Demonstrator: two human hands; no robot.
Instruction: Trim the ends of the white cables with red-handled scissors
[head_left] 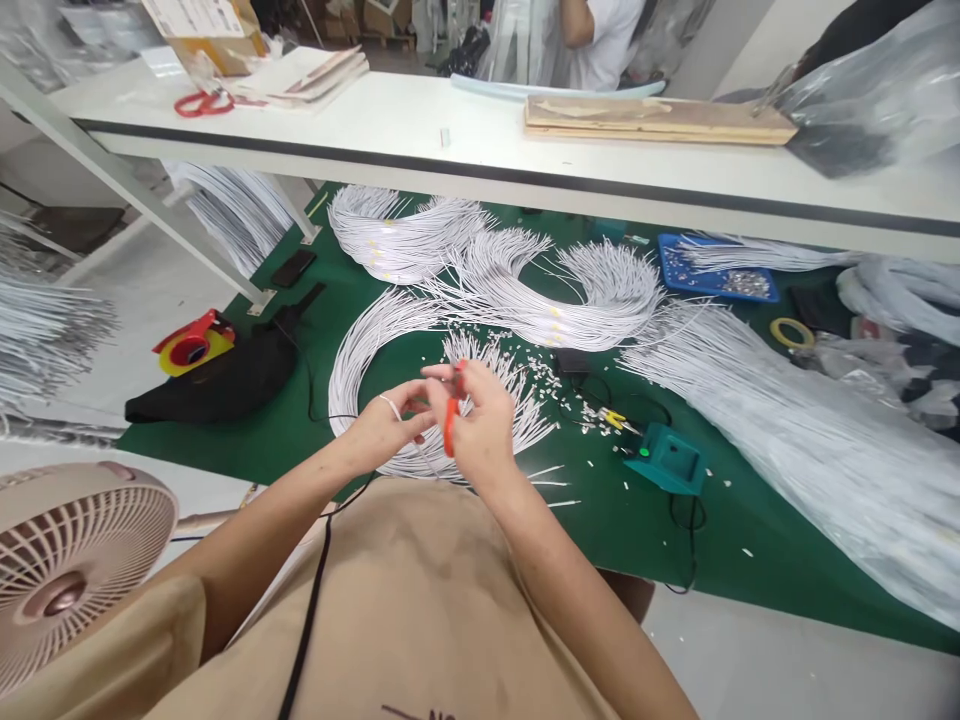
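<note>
Over one wire coil [349,365], the right hand [484,425] grips one red-handled tool [451,428]; I can't tell what the left hand [386,425] holds.

Left hand [384,430] beside right hand [484,425], both curled

A hand could pass over the green tabletop [600,535] between the near wire coil [346,370] and the teal box [667,462] on the right. White wire bundles [551,312] and a shelf [420,125] obstruct the far side.
</note>
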